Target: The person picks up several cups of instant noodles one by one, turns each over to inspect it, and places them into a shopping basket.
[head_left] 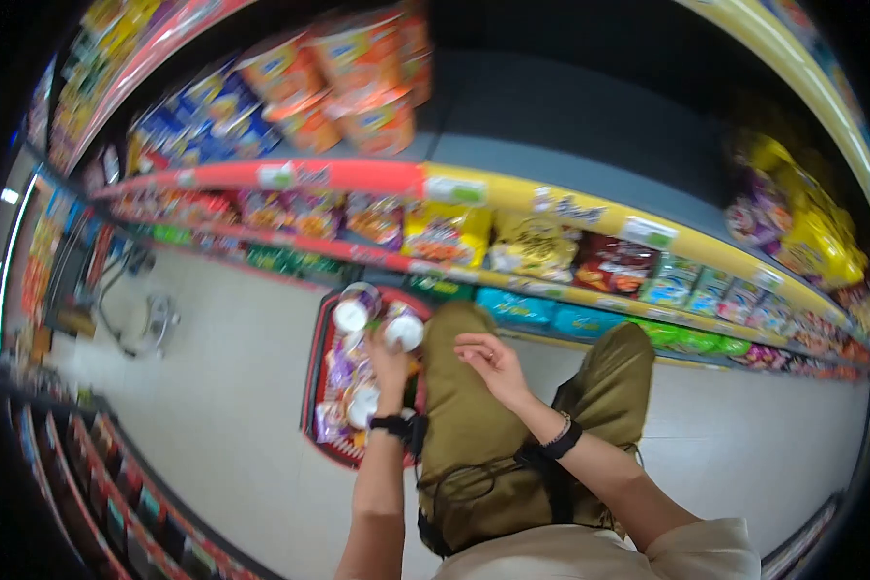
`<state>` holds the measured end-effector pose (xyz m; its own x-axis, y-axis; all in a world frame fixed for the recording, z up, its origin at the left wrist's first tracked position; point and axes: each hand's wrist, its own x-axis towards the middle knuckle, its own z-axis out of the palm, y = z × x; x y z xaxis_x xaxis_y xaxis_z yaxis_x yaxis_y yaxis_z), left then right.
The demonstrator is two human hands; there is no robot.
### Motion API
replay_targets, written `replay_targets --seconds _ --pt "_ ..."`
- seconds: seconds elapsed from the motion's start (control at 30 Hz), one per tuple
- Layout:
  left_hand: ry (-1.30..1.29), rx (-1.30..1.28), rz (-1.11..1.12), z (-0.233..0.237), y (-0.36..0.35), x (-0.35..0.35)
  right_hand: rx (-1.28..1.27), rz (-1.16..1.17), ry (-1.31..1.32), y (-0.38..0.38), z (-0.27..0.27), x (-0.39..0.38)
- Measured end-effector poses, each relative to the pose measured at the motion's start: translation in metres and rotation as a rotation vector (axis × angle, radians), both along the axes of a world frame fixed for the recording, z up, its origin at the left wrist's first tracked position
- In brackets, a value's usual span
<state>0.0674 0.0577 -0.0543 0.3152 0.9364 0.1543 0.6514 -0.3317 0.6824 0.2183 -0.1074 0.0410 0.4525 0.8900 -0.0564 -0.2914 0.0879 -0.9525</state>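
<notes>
- Red basket: on the floor, beneath and around the left fingers, filled with packaged goods.
- Left hand: reaching into the basket, fingers at the side of a white-lidded cup; blur hides the grip, so cannot tell whether they close on it.
- White-lidded cup: in the basket, just right of the left fingertips.
- Second white-lidded cup: in the basket, beyond and left of the same fingertips.
- Third white-lidded cup: behind the left fingers, beside the wrist.
- Purple packets: left of the left fingers, inside the basket.
- Right hand: empty, fingers loosely extended and apart, a ring on one; pointing left, above the olive trousers.
- Black wristband: behind the right fingers, on that wrist.
- Yellow packet: on a shelf, ahead of the right fingertips.
- Dark red packet: same shelf, ahead and right of the right fingers.
- Teal packets: low, near and ahead of the right fingers.
- Orange tubs: stacked on a higher shelf, well ahead of both hands' fingers.
</notes>
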Motion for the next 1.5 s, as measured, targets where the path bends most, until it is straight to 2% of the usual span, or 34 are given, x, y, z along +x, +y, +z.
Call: replay_targets --seconds 0.07,0.1,0.13,0.2,0.27,0.3,0.33,0.43,0.6,0.7,0.8,0.83,0.9,0.93,1.0,1.07,1.1,1.27,1.5 --pt "-0.224 0.042 -0.097 0.028 0.004 0.015 -0.009 -0.171 -0.087 -0.025 0.029 0.047" --pt "-0.293 0.073 -0.130 0.037 0.005 0.026 0.016 -0.461 -0.363 -0.037 0.053 0.071" --pt "-0.267 0.099 -0.136 0.072 -0.007 0.042 0.032 -0.744 -0.638 -0.049 0.075 0.095" --pt "-0.361 -0.016 -0.231 0.139 -0.032 0.075 0.050 -1.049 -0.908 -0.079 0.115 0.149" --pt "-0.429 0.070 -0.402 0.185 -0.059 0.106 -0.020 -1.395 -1.093 -0.101 0.159 0.192" --pt "-0.474 0.036 -0.481 0.201 -0.073 0.120 -0.027 -1.466 -1.167 -0.112 0.179 0.215" --pt "-0.403 0.101 -0.536 0.214 -0.086 0.133 -0.034 -1.533 -1.238 -0.120 0.194 0.235" --pt "-0.490 0.015 -0.724 0.246 -0.130 0.168 -0.126 -1.561 -1.215 -0.130 0.215 0.277" --pt "-0.515 -0.102 -0.920 0.265 -0.185 0.190 -0.182 -1.511 -1.170 -0.135 0.208 0.288" --pt "-0.517 -0.103 -0.972 0.264 -0.197 0.187 0.112 -1.485 -1.130 -0.137 0.201 0.270" --pt "-0.543 -0.039 -0.897 0.272 -0.198 0.176 0.532 -1.196 -0.782 -0.127 0.205 0.221" --pt "-0.563 -0.073 -0.904 0.270 -0.195 0.173 0.523 -1.183 -0.767 -0.127 0.203 0.201" --pt "-0.635 -0.052 -0.833 0.277 -0.199 0.167 0.653 -0.713 0.040 -0.124 0.203 0.157" --pt "-0.719 -0.019 -0.776 0.280 -0.198 0.164 0.544 -0.680 0.159 -0.117 0.210 0.133" --pt "-0.678 0.090 -0.704 0.285 -0.193 0.152 0.361 -0.492 0.367 -0.113 0.201 0.099" --pt "-0.792 0.056 -0.700 0.283 -0.191 0.141 0.188 -0.416 0.329 -0.107 0.179 0.078" --pt "-0.769 0.057 -0.683 0.282 -0.189 0.132 0.186 -0.434 0.222 -0.102 0.169 0.067" --pt "-0.726 -0.021 -0.574 0.277 -0.186 0.099 0.087 -0.369 0.269 -0.099 0.150 0.039" --pt "-0.753 -0.029 -0.564 0.273 -0.195 0.092 0.053 -0.338 0.218 -0.108 0.141 0.034"
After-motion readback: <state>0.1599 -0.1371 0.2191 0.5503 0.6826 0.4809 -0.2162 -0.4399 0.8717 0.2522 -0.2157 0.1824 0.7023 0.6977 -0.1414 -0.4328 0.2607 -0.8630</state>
